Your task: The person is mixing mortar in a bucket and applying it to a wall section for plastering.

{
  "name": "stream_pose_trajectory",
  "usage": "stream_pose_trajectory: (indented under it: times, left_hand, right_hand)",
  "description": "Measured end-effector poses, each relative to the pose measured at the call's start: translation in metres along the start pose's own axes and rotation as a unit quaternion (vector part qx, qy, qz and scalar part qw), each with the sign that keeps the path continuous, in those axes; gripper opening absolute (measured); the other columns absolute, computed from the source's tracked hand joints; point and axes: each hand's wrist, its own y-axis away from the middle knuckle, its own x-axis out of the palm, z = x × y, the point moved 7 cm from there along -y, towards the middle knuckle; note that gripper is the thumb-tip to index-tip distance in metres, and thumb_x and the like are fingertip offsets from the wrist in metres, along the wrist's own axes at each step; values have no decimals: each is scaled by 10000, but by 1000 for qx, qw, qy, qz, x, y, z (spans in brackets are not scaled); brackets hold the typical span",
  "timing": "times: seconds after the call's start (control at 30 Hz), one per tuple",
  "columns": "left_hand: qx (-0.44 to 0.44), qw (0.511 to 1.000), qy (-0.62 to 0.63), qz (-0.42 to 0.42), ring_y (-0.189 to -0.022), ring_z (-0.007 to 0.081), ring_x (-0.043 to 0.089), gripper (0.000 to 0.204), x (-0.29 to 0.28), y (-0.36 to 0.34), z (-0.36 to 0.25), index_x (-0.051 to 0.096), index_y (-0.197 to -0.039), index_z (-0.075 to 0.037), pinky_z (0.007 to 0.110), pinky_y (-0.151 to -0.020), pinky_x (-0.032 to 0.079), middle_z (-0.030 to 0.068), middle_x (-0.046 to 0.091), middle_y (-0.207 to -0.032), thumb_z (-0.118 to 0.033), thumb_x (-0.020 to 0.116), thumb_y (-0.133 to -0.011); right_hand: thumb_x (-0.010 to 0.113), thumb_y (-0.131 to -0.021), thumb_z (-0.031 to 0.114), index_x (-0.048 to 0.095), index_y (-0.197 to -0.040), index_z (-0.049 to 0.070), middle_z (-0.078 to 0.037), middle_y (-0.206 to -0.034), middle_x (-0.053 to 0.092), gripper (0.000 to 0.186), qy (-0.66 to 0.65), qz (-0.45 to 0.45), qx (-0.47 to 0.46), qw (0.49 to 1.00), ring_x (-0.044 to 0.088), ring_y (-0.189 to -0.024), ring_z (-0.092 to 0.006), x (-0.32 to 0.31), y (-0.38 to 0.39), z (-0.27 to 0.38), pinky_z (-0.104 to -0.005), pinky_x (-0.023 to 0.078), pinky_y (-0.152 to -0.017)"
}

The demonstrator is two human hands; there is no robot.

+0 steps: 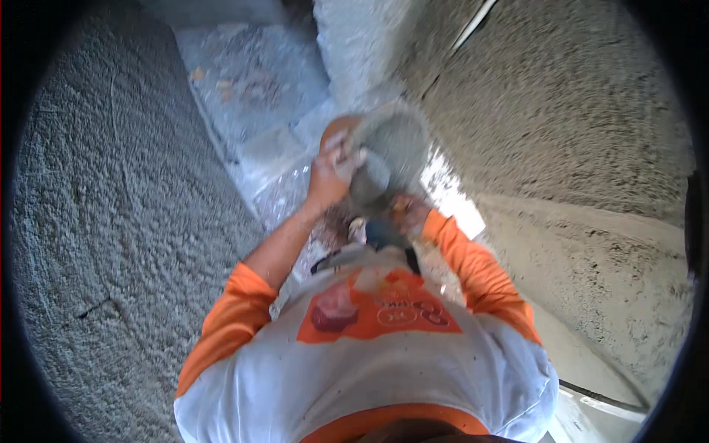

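Note:
In front of my body stands a round container of wet grey mortar, blurred by motion. My left hand is at its left side, fingers curled at the edge of a smaller round grey thing whose kind is unclear. Behind that hand a brown-orange curved piece shows, partly covered by the fingers. My right hand is lower, by the container's near right edge. Its fingers are bent in, and what they close on is hidden by blur.
A rough plastered wall rises on the left. To the right is another rough wall, with a smoother ledge beneath. A pale dusty slab with scattered debris lies ahead, beside a whitish upright block.

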Motion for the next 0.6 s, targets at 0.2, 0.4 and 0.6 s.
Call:
stream_pose_trajectory:
  times: [0.2,0.4,0.6]
  left_hand:
    - [-262,914,301,-71,-723,57,499,261,-17,-51,31,629,-909,-11,209,-690,417,-12,593,-820,-252,614,-809]
    - [-236,939,223,-114,-1081,168,443,275,-23,-75,100,639,-842,9,283,-917,326,151,500,-1180,-262,630,-794]
    - [-230,946,224,-52,-1112,184,409,272,-40,-111,107,628,-923,17,288,-939,290,129,468,-1209,-231,603,-815]
  right_hand:
    - [467,-852,207,511,-917,47,-74,-648,533,178,232,-65,9,971,491,-484,-151,20,-5,88,-256,406,-450]
    - [515,-818,263,537,-821,31,-133,-725,587,233,356,-97,54,928,550,-568,-213,17,-41,117,-302,422,-503]
    - [466,-818,243,517,-1009,22,-200,-755,573,296,842,-221,33,491,588,-774,-320,39,-88,172,-401,472,-681]
